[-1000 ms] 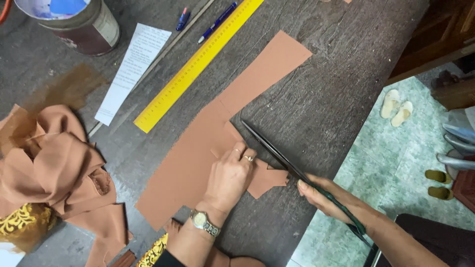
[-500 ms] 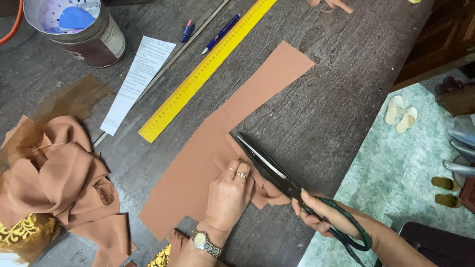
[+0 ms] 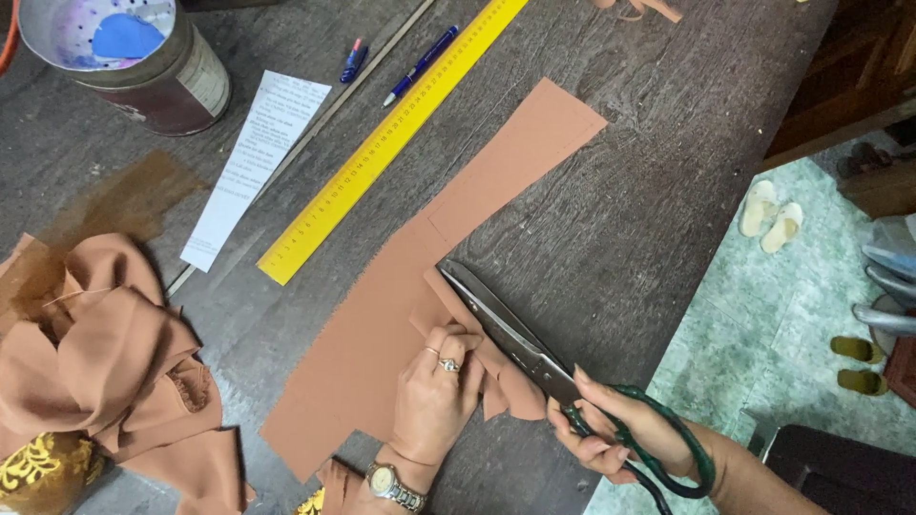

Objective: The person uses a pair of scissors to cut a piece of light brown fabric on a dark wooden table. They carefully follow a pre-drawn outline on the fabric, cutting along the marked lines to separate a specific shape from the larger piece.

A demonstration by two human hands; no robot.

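Note:
A long strip of tan-brown fabric (image 3: pixel 448 257) lies diagonally on the dark wooden table (image 3: pixel 620 191). My left hand (image 3: pixel 434 396), with a ring and a wristwatch, presses flat on the fabric's lower part, fingers curled at the cut edge. My right hand (image 3: pixel 620 439) grips the green handles of large tailor's scissors (image 3: pixel 515 334). The steel blades point up and left into the fabric just beside my left fingers. A loose cut flap of fabric folds under the blades.
A yellow ruler (image 3: pixel 382 143) runs diagonally above the fabric, with a blue pen (image 3: pixel 420 65) and a thin rod beside it. A paper slip (image 3: pixel 253 162) and a tin can (image 3: pixel 143 57) sit upper left. Crumpled brown cloth (image 3: pixel 105 372) piles at left. Sandals (image 3: pixel 773 215) lie on the floor.
The scissors have moved down and closer to me, their blades now biting into the fabric beside my left fingers. My left hand stays pressed on the cloth. The view has shifted slightly.

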